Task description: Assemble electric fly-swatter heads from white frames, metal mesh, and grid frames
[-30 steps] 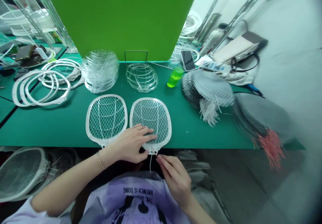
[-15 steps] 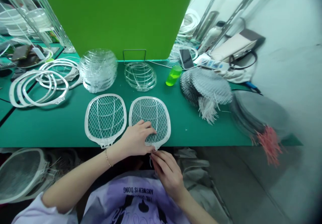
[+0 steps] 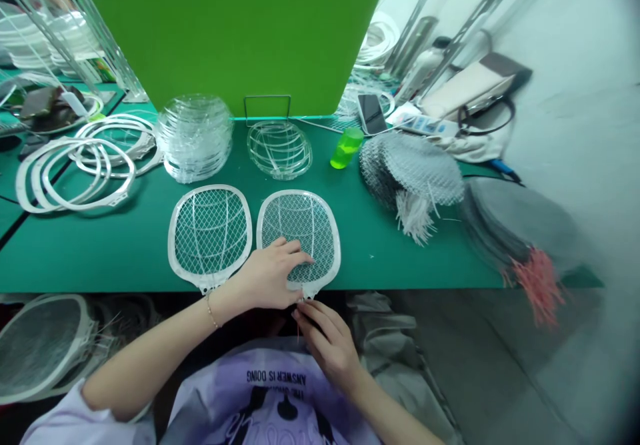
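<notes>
Resting my left hand, fingers parted, on the meshed racket head just below centre, I bunch my right hand by its neck, finger hold unclear; uneven tugging could skew it.

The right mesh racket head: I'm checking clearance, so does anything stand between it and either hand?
Nothing visible does. The left hand lies on the right mesh racket head; the right hand is at its near end, where exact contact is hidden.

Your left forearm slants inward; left hand palm down, fingers bent; your right hand near, fingers curved toward left thumb.
</notes>
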A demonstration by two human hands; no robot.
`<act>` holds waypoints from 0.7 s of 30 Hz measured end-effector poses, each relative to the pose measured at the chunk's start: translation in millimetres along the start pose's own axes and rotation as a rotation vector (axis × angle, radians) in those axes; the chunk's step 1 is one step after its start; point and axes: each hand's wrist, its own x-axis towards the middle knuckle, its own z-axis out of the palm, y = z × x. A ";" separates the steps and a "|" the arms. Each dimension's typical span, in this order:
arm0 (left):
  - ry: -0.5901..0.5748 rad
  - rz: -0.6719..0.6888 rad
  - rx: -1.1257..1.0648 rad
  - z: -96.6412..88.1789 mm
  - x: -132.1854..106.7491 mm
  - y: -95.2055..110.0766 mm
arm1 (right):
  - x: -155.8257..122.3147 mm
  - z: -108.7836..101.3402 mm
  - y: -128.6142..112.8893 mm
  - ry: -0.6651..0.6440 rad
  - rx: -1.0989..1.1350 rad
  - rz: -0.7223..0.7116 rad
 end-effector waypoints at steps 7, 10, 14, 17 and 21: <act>0.002 -0.007 -0.027 0.9 0.8 -2.3 | 12.4 -13.4 2.5 -0.141 -0.037 -0.057; 0.021 0.001 -0.014 3.2 0.8 -2.7 | 20.0 -18.7 0.5 -0.199 -0.018 -0.029; 0.035 0.026 -0.004 4.4 -0.1 -2.1 | 22.2 -18.8 2.0 -0.246 -0.019 -0.044; 0.047 0.018 -0.011 3.8 1.8 -4.5 | 16.9 -10.3 9.4 -0.146 -0.049 -0.113; 0.081 0.003 0.001 0.3 9.8 -10.2 | 16.0 -0.3 19.4 -0.087 -0.090 -0.127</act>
